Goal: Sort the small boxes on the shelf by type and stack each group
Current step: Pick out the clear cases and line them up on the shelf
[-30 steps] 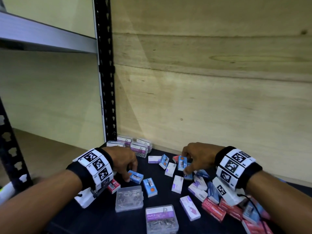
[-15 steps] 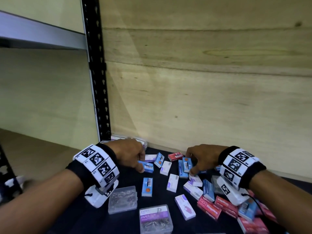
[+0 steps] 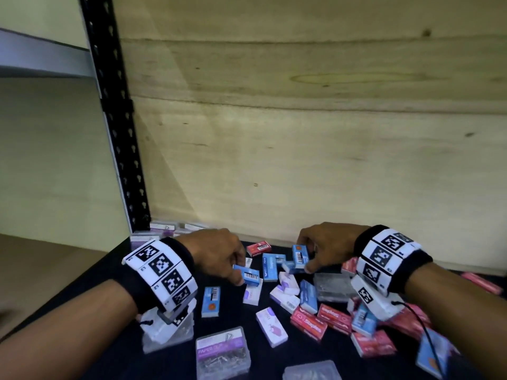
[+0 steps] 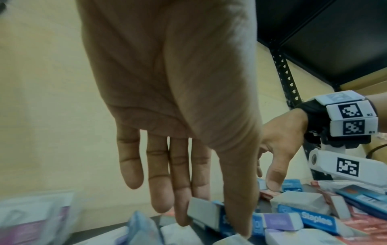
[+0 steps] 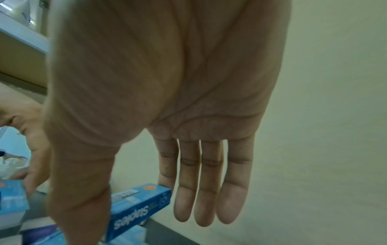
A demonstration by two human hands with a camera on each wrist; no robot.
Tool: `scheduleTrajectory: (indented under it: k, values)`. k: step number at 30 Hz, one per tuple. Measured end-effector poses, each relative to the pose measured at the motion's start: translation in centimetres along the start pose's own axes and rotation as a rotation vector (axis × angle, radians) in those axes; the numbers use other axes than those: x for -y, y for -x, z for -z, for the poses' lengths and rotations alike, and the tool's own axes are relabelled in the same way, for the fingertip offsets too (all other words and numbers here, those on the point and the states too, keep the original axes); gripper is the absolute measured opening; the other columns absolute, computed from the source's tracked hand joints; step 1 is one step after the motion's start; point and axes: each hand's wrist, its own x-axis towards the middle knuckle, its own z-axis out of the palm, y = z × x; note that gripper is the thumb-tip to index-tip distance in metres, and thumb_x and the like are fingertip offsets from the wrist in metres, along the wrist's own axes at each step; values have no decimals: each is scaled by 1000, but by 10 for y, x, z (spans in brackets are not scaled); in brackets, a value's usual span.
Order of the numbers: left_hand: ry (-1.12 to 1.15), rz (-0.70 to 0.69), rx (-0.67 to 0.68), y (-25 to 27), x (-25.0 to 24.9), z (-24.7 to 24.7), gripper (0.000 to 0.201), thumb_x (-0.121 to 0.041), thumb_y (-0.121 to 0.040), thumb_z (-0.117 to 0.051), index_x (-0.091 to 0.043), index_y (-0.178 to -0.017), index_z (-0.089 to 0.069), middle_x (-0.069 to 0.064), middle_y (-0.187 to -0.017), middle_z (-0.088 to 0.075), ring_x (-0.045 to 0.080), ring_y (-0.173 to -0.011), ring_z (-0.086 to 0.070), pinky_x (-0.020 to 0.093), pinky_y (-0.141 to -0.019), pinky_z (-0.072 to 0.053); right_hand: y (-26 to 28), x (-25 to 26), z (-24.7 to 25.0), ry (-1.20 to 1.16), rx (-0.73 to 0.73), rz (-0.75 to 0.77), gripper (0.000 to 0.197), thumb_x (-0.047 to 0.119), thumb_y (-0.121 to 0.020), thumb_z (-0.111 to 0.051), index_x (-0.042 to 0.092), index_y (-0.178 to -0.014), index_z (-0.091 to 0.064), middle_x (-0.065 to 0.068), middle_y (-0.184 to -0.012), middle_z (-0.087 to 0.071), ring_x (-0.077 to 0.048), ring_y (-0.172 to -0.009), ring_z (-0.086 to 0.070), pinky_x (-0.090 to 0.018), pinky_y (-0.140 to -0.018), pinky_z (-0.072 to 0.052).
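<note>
Each hand (image 3: 216,252) (image 3: 325,246) pinches a blue box (image 3: 248,275) (image 3: 299,255) in its grip

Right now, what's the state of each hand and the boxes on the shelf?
left hand: pinches a blue staples box, lifted
right hand: pinches another blue box, upright
red boxes: scattered, unstacked
white-purple boxes: scattered
paper clip case: lying flat, closed

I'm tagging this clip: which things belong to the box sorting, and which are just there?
Job:
- left hand pinching a blue box
- right hand pinching another blue box
- red staples boxes
- white-purple boxes
- clear paper-clip boxes

Bystanders:
- black shelf upright
- wooden back panel
</note>
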Motion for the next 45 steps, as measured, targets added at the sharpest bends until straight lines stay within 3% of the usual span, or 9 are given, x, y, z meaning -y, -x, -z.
scheduleTrajectory:
  k: [5,9,13,18,22,25,31,35,45]
  values:
    - [-37,-104,-24,-20,-49,2,33,-53,-76,-72,-32,-101,-68,-15,-95,-63,11,-89,-60,27,-74,-49,49,-41,-3,-10,-3,-107,51,45,-82,-73,26,-124,-51,6,-118,-58,-15,-103,-57,-34,-92,-48]
    - [-96,-150,-34,-28,-92,7,38,-55,-77,-69,-31,-107,-68,-11,-102,-65,14,-91,-60,32,-78,-51,98,-70,-13,-31,12,-187,50,46,-82,-73,27,-122,-50,8,-112,-58,-14,-101,-57,-33,-90,-49]
    - [-116,-182,-96,-27,-126,11,30,-54,-78,-68,-30,-96,-69,-12,-92,-69,15,-85,-62,29,-69,-47,137,-89,-26,-17,4,-252,51,48,-82,-73,27,-122,-50,8,-110,-59,-14,-99,-58,-32,-88,-49]
    - [-88,-307,-116,-22,-169,8,38,-56,-80,-68,-33,-110,-68,-13,-98,-64,11,-87,-57,26,-68,-41,181,-103,-44,-24,12,-313,53,49,-79,-75,27,-122,-53,8,-117,-58,-14,-106,-57,-35,-97,-48]
    - [-70,-398,-65,-19,-202,-11,34,-54,-79,-68,-31,-104,-70,-16,-93,-65,10,-88,-58,26,-73,-47,206,-109,-61,-13,12,-331,55,56,-72,-76,32,-114,-50,12,-104,-55,-10,-90,-56,-28,-81,-49]
    - [-66,-400,-20,-15,-219,-22,35,-55,-78,-69,-29,-101,-70,-16,-88,-66,9,-85,-59,28,-73,-50,218,-108,-71,-50,55,-336,55,57,-69,-79,35,-109,-49,14,-97,-51,-6,-81,-53,-23,-71,-43]
    - [-112,-395,25,-6,-234,-23,37,-55,-78,-71,-27,-102,-68,-11,-98,-67,12,-90,-62,33,-80,-53,226,-105,-88,-67,128,-357,55,63,-60,-78,41,-100,-47,12,-102,-54,-11,-93,-56,-31,-86,-50]
    - [-137,-370,81,-3,-238,-27,38,-52,-79,-73,-23,-103,-66,-9,-98,-66,12,-89,-61,31,-76,-50,226,-100,-93,-73,145,-363,47,62,-59,-80,40,-87,-48,13,-97,-54,-7,-83,-54,-28,-75,-47]
    - [-126,-349,50,-15,-243,-13,43,-60,-77,-70,-25,-101,-67,-9,-96,-67,13,-87,-62,28,-69,-48,228,-107,-86,-147,153,-328,58,59,-65,-81,38,-114,-59,13,-100,-62,-2,-86,-58,-20,-74,-42]
